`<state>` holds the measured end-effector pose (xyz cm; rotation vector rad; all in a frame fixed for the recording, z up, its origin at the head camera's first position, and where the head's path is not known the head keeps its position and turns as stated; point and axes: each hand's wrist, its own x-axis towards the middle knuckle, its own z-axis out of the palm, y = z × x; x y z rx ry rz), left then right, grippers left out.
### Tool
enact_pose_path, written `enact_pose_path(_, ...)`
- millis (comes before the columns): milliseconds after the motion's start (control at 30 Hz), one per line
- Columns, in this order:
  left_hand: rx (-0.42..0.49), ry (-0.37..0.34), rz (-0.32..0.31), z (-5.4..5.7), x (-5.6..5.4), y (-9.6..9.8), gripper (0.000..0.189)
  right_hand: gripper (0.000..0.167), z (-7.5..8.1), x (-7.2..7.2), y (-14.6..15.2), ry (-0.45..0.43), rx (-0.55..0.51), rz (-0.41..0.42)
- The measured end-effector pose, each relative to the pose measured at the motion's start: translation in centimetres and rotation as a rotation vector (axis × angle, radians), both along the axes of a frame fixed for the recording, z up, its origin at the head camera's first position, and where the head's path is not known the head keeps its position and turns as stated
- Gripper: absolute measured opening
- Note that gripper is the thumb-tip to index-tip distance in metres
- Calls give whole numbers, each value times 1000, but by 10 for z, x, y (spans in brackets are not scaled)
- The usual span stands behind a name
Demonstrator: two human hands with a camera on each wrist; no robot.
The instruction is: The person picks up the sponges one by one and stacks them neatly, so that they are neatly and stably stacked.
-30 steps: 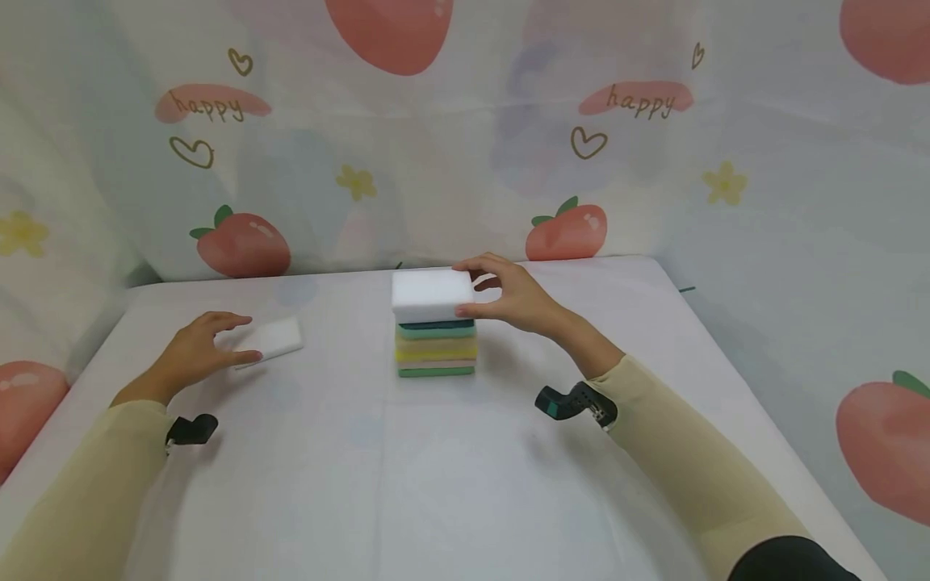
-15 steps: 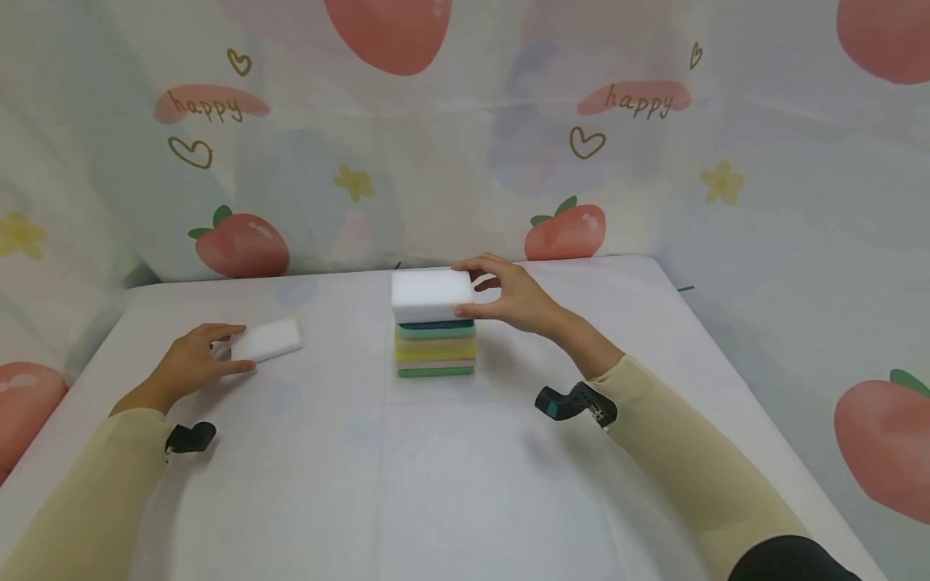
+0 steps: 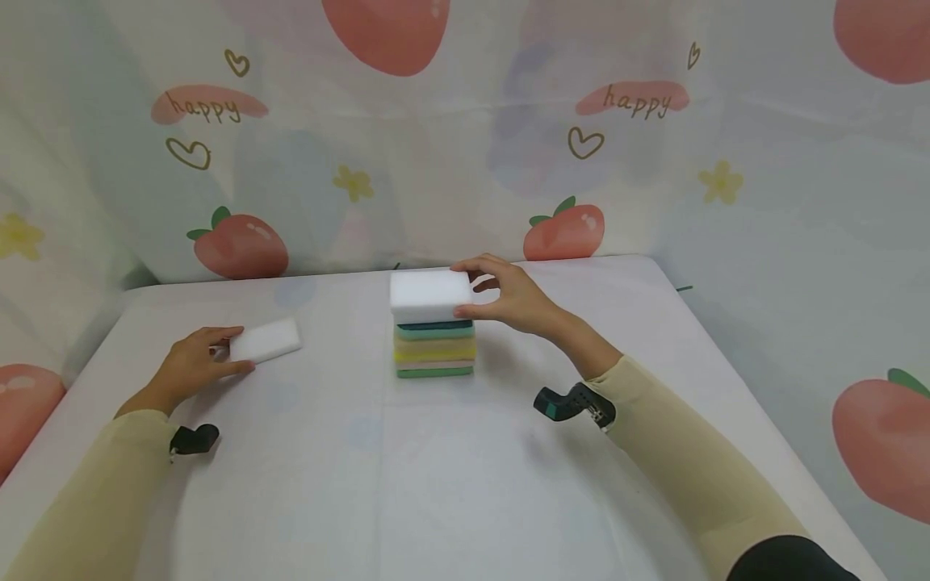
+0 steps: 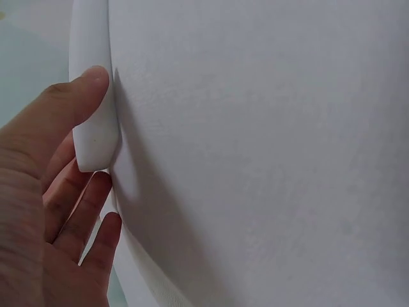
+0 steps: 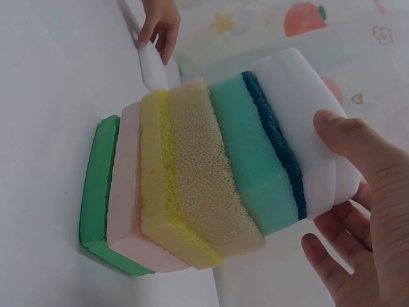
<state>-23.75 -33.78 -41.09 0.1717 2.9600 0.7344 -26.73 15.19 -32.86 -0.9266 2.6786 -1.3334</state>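
On the left of the table lies a white block-shaped sponge (image 3: 269, 340). My left hand (image 3: 190, 363) pinches its left end, thumb along the near side and fingers at the far side; in the left wrist view the thumb presses the white sponge (image 4: 91, 38). At the centre stands a sponge stack (image 3: 434, 353). My right hand (image 3: 514, 298) holds the white top (image 3: 430, 296) of that stack by its right end, thumb in front, fingers behind. The right wrist view shows green (image 5: 99, 185), pink (image 5: 126, 185), yellow-and-beige (image 5: 201, 160) and teal (image 5: 255, 157) sponges under the white.
A white cloth covers the table (image 3: 450, 476). Behind it hangs a curtain (image 3: 436, 161) printed with fruit, hearts and the word happy. Each sleeve carries a small black device, such as the right one (image 3: 576, 403).
My left hand has come down from over the white sponge and drawn slightly left, to its left end. The right hand and the stack stay in place.
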Motion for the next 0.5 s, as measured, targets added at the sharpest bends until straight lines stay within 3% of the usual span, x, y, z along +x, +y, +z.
enact_pose_path(500,0,3,12,-2,0,1,83,61,-2,-1,-1,-23,-30,0)
